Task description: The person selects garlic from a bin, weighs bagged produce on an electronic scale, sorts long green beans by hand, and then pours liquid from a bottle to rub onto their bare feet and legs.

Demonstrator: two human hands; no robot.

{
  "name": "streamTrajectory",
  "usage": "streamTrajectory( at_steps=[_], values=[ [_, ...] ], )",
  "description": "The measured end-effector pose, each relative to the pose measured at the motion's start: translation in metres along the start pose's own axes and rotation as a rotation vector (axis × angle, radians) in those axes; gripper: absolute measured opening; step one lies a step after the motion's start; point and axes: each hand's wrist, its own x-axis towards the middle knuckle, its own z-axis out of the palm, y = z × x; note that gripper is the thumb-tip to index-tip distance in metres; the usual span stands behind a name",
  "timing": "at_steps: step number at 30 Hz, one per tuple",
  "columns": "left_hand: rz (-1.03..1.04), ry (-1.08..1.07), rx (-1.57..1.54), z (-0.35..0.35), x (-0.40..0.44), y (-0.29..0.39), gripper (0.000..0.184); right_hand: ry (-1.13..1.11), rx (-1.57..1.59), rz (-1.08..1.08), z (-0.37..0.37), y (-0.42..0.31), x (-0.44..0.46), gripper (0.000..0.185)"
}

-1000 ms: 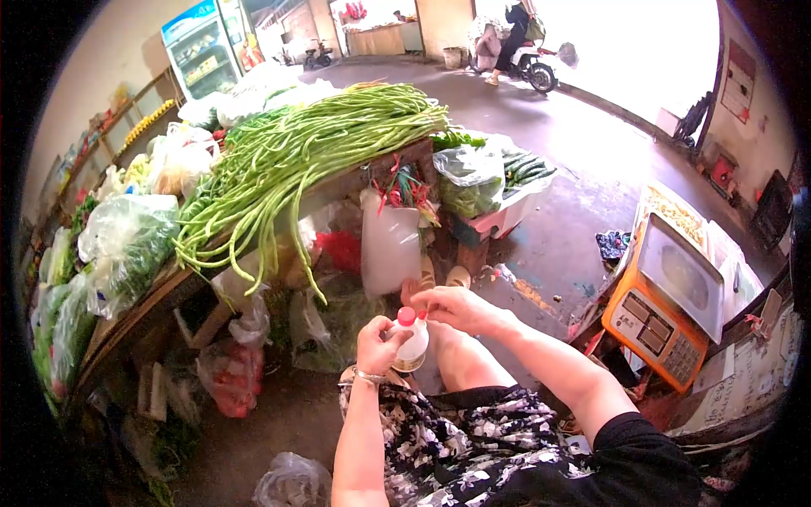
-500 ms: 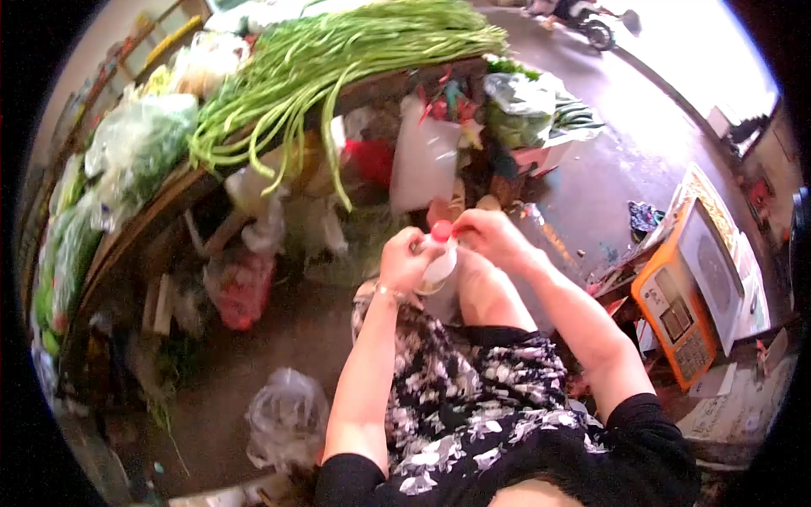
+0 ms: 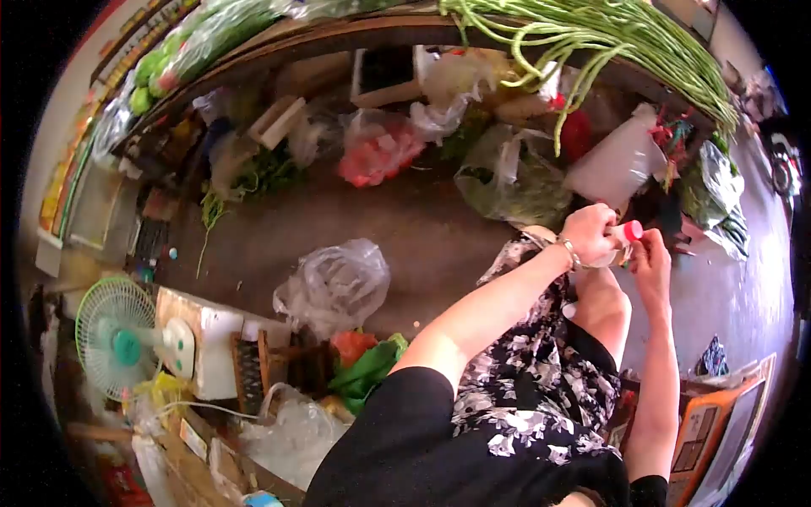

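Observation:
My left hand (image 3: pixel 589 235) is wrapped round what looks like a small pale bottle with a red cap (image 3: pixel 632 230), held above my knees. The red end sticks out past the fingers on the right, and most of the body is hidden in my palm. Just below the cap, my right hand (image 3: pixel 650 264) has its fingers pinched together close to the bottle. What those fingertips hold, if anything, is too small to make out. A bulging white bag (image 3: pixel 621 160) stands beyond both hands.
Long green beans (image 3: pixel 591 42) hang over the edge of the stall at the top. Crumpled clear plastic bags (image 3: pixel 338 283) lie on the floor. To the left is a green fan (image 3: pixel 118 338); an orange scale (image 3: pixel 705 427) stands at lower right.
My view has swung left, so the hands and beans now appear farther right and the fan has come into view. The bottle stays in my left hand, with my right hand beside it.

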Motion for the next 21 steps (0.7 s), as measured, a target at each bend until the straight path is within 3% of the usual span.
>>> streamTrajectory(
  at_steps=[1,3,4,5,7,9,11,13,14,17,18,21],
  values=[
    [-0.022,0.001,0.0,-0.004,0.0,0.004,0.024,0.024,0.16,0.064,0.004,-0.005,0.0,0.008],
    [-0.068,0.21,-0.066,-0.002,0.002,0.002,0.026,0.042,0.363,0.179,0.012,0.01,0.002,0.009],
    [-0.166,0.242,-0.057,-0.013,0.003,0.007,0.03,0.08,0.353,0.16,0.019,0.017,0.002,0.011],
    [-0.182,0.408,-0.147,-0.009,0.004,-0.004,0.032,0.103,0.314,0.136,0.027,0.024,-0.003,0.012],
    [-0.264,0.506,-0.261,-0.028,0.002,0.001,0.026,-0.016,0.171,0.125,0.033,0.045,-0.013,0.012],
    [-0.22,0.688,-0.238,-0.036,0.0,-0.006,0.03,-0.125,-0.024,0.172,0.043,0.064,-0.025,0.017],
    [-0.244,0.751,-0.202,-0.053,-0.009,-0.02,0.025,-0.182,-0.165,0.18,0.048,0.067,-0.034,0.016],
    [-0.217,0.794,-0.182,-0.07,-0.029,-0.054,0.022,-0.176,-0.375,-0.075,0.054,0.064,-0.034,0.018],
    [-0.274,0.768,-0.132,-0.078,-0.046,-0.069,0.021,-0.274,-0.451,0.095,0.052,0.054,-0.031,0.02],
    [-0.424,0.748,0.06,-0.098,-0.111,-0.119,0.022,-0.274,-0.506,0.022,0.055,0.057,-0.028,0.017],
    [-0.511,0.733,0.124,-0.106,-0.134,-0.136,0.024,-0.286,-0.492,0.118,0.056,0.043,-0.028,0.016],
    [-0.612,0.78,0.228,-0.132,-0.216,-0.197,0.028,-0.235,-0.521,-0.067,0.059,0.067,-0.026,0.015]
  ],
)
